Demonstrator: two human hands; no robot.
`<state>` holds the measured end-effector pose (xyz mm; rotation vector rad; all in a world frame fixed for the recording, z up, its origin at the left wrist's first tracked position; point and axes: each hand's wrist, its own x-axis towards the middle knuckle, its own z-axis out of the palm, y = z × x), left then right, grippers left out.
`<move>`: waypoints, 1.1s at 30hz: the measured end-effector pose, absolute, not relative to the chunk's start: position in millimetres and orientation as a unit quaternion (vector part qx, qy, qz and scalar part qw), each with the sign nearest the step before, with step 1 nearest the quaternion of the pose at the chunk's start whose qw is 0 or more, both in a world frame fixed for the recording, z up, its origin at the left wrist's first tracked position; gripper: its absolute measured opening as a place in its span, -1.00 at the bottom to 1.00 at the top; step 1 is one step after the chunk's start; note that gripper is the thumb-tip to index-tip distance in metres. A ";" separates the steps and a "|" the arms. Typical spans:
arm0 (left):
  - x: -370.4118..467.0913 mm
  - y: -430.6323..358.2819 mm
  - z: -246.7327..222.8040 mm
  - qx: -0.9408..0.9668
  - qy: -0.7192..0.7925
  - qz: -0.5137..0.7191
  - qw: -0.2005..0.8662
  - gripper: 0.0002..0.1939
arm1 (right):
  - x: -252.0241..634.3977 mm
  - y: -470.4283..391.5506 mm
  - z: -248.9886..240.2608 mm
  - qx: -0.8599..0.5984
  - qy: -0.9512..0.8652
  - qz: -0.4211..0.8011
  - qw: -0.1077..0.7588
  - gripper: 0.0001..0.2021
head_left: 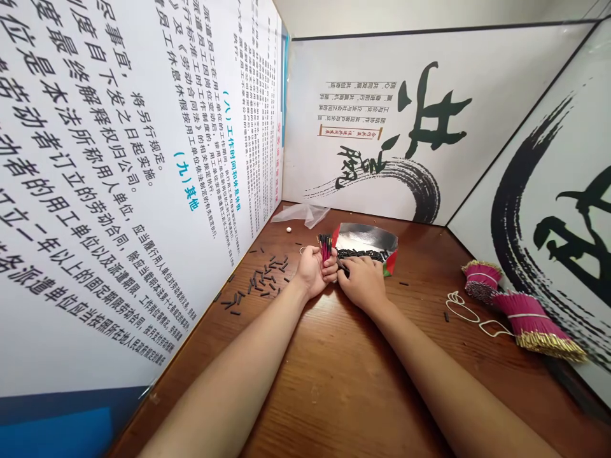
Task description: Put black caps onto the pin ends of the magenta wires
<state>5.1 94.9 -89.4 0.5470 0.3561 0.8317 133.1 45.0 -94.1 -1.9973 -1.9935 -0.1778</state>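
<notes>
My left hand (315,270) is closed around a small bundle of thin pink sticks (325,245), whose upper ends are black with a few gold tips. Just to its right, my right hand (361,280) pinches a small black piece (342,266) near the bundle. Behind the right hand stands an open box (365,234) with a silvery inside and red and green corners, holding many black pieces. More short black pieces (261,280) lie scattered on the table left of my left hand.
Two tied bundles of pink sticks, a smaller one (482,280) and a larger gold-tipped one (529,321), lie at right beside white string (461,308). Clear plastic (305,214) rests at the back of the wooden table (305,381). Printed panels (363,159) enclose it.
</notes>
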 end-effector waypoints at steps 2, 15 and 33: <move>5.4 94.6 -88.9 0.271 0.175 0.389 0.863 -0.77 | 134.0 45.6 -95.9 -0.692 -0.699 -0.067 0.170 -0.70; 5.0 94.2 -91.1 0.274 0.155 0.382 0.869 -0.91 | 137.4 48.9 -103.8 -0.668 -0.710 -0.090 0.204 -0.75; 6.3 95.2 -92.1 0.280 0.166 0.377 0.867 -0.94 | 137.9 50.6 -103.9 -0.650 -0.695 -0.089 0.293 -0.69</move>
